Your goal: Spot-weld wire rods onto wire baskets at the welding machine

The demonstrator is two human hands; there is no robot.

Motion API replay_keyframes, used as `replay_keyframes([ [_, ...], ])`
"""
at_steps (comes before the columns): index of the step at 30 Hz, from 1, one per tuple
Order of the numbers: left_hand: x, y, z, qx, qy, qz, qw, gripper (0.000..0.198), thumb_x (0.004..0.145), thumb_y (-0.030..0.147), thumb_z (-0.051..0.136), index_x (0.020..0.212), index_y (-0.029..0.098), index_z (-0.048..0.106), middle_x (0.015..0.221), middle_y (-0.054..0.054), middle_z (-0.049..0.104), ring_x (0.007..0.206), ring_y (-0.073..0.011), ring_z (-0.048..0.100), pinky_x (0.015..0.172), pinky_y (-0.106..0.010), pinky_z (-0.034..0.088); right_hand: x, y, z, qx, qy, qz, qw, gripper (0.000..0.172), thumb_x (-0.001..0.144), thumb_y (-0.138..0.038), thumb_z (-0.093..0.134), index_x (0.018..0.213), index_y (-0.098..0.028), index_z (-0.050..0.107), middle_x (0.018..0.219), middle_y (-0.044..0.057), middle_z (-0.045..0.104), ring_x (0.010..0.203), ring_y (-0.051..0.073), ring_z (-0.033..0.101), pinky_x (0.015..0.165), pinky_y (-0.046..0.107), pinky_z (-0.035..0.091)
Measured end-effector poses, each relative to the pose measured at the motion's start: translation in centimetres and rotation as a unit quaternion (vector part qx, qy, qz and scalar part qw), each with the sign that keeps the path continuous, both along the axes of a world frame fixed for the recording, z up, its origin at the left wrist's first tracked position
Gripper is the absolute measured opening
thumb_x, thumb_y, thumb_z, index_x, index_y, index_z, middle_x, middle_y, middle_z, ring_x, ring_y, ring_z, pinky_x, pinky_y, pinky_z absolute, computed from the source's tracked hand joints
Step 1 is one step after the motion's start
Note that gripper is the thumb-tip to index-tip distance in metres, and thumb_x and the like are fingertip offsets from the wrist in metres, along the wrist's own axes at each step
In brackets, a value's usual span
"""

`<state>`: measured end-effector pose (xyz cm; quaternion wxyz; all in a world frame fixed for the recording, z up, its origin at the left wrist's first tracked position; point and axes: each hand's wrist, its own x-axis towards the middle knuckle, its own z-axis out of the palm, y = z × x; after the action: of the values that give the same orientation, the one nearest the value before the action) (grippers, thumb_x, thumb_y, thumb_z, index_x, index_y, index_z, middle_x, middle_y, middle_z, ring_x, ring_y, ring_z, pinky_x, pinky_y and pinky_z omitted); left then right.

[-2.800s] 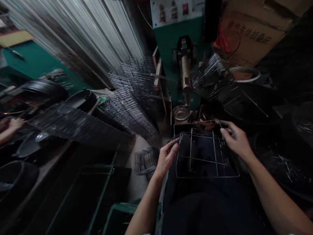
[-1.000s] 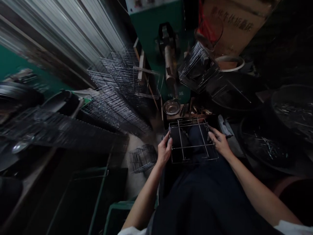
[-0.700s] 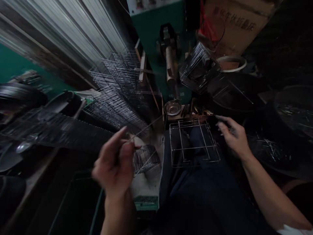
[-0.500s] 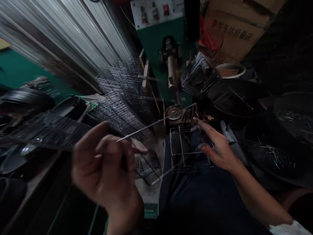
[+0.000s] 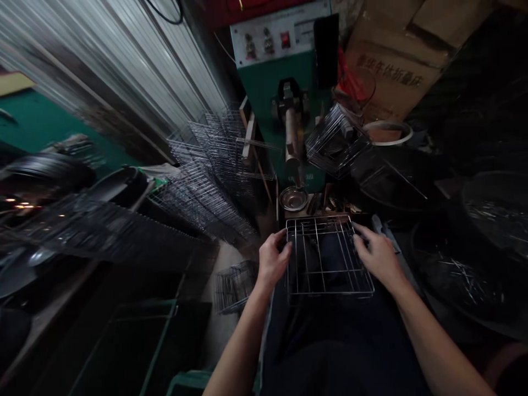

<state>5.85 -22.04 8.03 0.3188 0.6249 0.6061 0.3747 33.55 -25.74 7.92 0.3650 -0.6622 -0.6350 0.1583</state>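
A rectangular wire rack [image 5: 328, 257] lies flat over my lap, its far edge near the green welding machine [image 5: 289, 115]. My left hand [image 5: 272, 261] is closed on the rack's left edge. My right hand [image 5: 377, 256] is closed on its right edge, fingers curled over the wires. The machine's copper electrode [image 5: 292, 140] hangs above a small metal bowl [image 5: 293, 198] just beyond the rack.
Stacks of finished wire racks [image 5: 210, 170] lean to the left of the machine; a smaller pile [image 5: 233, 286] lies on the floor. More wire frames [image 5: 334, 140] sit right of the electrode. Dark tubs with loose wire pieces [image 5: 457, 269] stand at right. A cardboard box [image 5: 396, 60] is behind.
My left hand reached left, brought a bent wire across to the rack, and now both hands hold the rack again. The rack now shows more cross wires.
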Motion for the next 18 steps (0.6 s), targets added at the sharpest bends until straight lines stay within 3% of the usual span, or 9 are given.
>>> replay_keyframes([
  [3,-0.3,-0.3,0.3,0.013,0.079,-0.029,0.996,0.041,0.081,0.02,0.061,0.121,0.011,0.067,0.087,-0.006,0.067,0.079,-0.0183,0.062,0.078,-0.032,0.051,0.4,0.0,0.1,-0.055,-0.041,0.011,0.998,0.045,0.094,-0.034,0.044,0.131,-0.017,0.065,0.093,0.009,0.076,0.081,0.028,0.072,0.074,0.038,0.054],
  [6,-0.1,-1.6,-0.2,0.032,0.078,-0.032,0.996,0.043,0.084,0.021,0.058,0.127,0.015,0.065,0.092,-0.006,0.066,0.083,-0.0184,0.062,0.082,-0.032,0.051,0.9,-0.6,-0.4,-0.095,-0.051,0.023,0.994,0.047,0.096,-0.037,0.046,0.137,-0.02,0.06,0.086,0.006,0.074,0.076,0.027,0.071,0.071,0.038,0.054],
  [8,0.2,-2.5,-0.9,0.038,0.052,-0.028,0.998,0.043,0.088,0.023,0.056,0.13,0.018,0.063,0.099,-0.007,0.065,0.091,-0.0197,0.062,0.088,-0.033,0.05,1.2,-1.2,-1.3,-0.088,-0.015,0.044,0.995,0.047,0.097,-0.039,0.047,0.14,-0.021,0.057,0.097,0.007,0.074,0.085,0.027,0.071,0.078,0.04,0.055],
  [11,0.2,-3.7,-1.9,0.035,0.009,-0.018,0.999,0.043,0.094,0.033,0.054,0.134,0.02,0.061,0.104,-0.008,0.062,0.099,-0.0215,0.06,0.092,-0.035,0.049,1.4,-2.0,-3.2,-0.038,0.096,0.066,0.992,0.046,0.099,-0.042,0.049,0.139,-0.021,0.058,0.126,0.01,0.067,0.115,0.03,0.063,0.099,0.047,0.049],
  [13,-0.4,-4.1,-2.4,0.026,-0.005,-0.031,0.999,0.046,0.097,0.041,0.049,0.139,0.022,0.056,0.107,-0.007,0.059,0.103,-0.0219,0.059,0.097,-0.038,0.048,1.5,-2.4,-4.1,-0.025,0.149,0.064,0.986,0.045,0.1,-0.044,0.05,0.138,-0.022,0.059,0.13,0.01,0.065,0.12,0.03,0.059,0.104,0.051,0.045],
  [15,-1.4,-4.3,-2.8,0.012,-0.005,-0.092,0.996,0.058,0.096,0.052,0.048,0.147,0.025,0.046,0.121,-0.009,0.053,0.116,-0.0247,0.055,0.105,-0.044,0.044,1.8,-2.9,-4.2,-0.054,0.184,0.084,0.978,0.051,0.099,-0.046,0.051,0.145,-0.024,0.052,0.113,0.009,0.07,0.104,0.028,0.065,0.094,0.048,0.051],
  [18,-2.9,-4.4,-2.9,-0.008,0.013,-0.213,0.977,0.108,0.071,0.078,0.064,0.157,0.029,0.02,0.152,-0.013,0.025,0.143,-0.0377,0.031,0.116,-0.055,0.032,2.6,-3.8,-3.2,-0.153,0.25,0.186,0.938,0.083,0.089,-0.045,0.067,0.158,-0.023,0.027,0.091,0.002,0.068,0.074,0.018,0.062,0.071,0.034,0.056],
])
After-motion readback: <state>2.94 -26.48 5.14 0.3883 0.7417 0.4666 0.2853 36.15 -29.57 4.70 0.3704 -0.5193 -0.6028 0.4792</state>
